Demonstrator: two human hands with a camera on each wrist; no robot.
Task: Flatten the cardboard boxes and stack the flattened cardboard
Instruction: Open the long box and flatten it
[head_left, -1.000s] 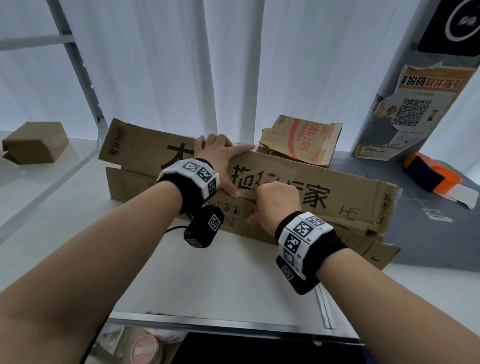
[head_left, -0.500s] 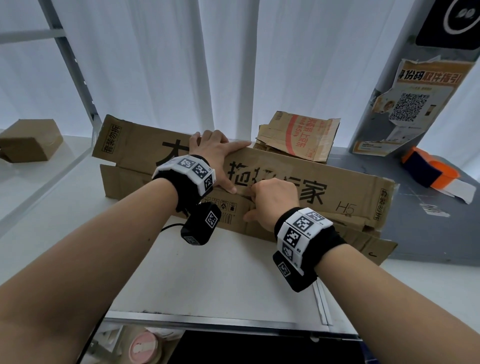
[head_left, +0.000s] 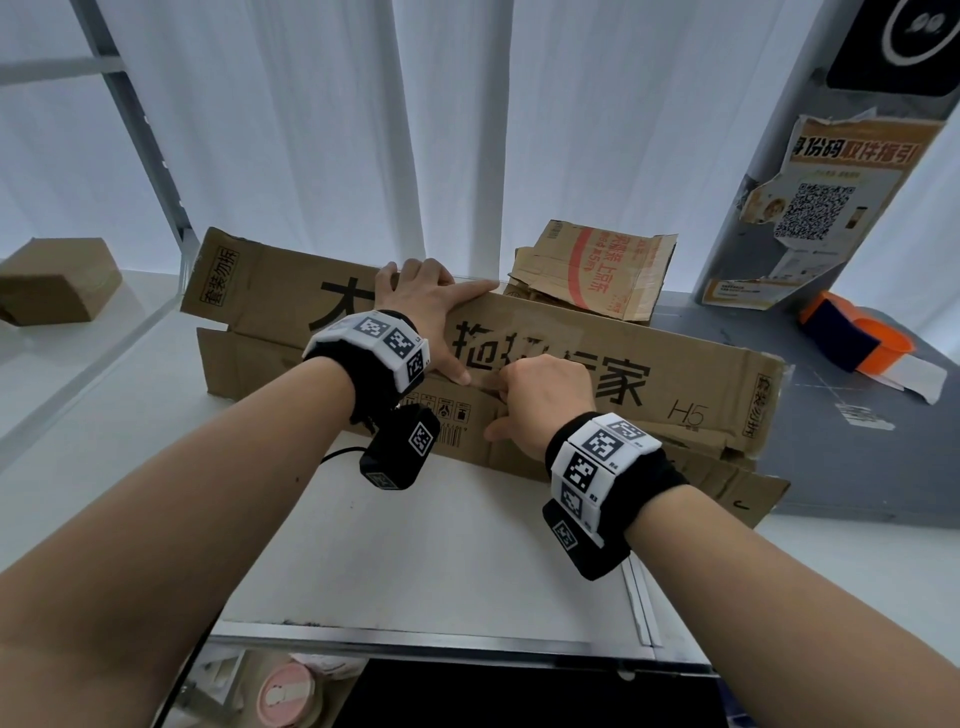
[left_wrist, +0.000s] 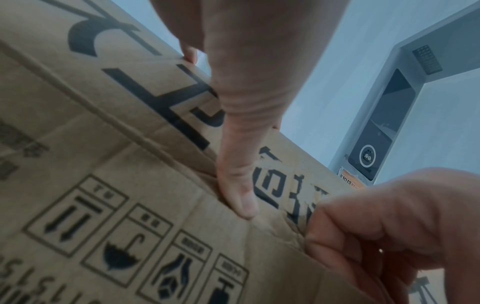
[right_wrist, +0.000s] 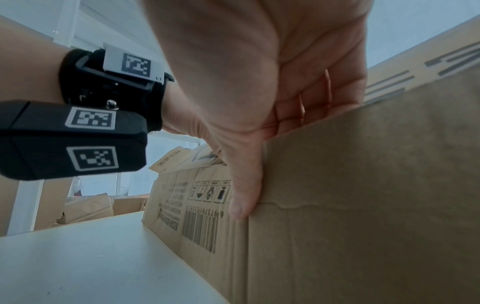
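A long brown cardboard box (head_left: 675, 384) with large black characters lies across the white table (head_left: 415, 545). My left hand (head_left: 426, 312) lies spread on its top panel, fingers reaching the far edge. Its thumb (left_wrist: 236, 185) presses into the near crease. My right hand (head_left: 540, 395) is just to the right, its fingers curled over the upper edge of the front panel (right_wrist: 363, 185) and its thumb (right_wrist: 244, 195) flat on that face. The front panel (left_wrist: 103, 205) carries handling symbols and a barcode. A loose flap sticks out at the box's lower right.
A flattened carton with red print (head_left: 587, 270) leans behind the long box. A small closed box (head_left: 57, 280) sits on the shelf at far left. An orange and dark blue object (head_left: 857, 338) lies on the grey surface (head_left: 857, 457) at right, below a pillar with a poster (head_left: 821, 208).
Both hands keep their places on the long box. Only the head view shifts slightly.
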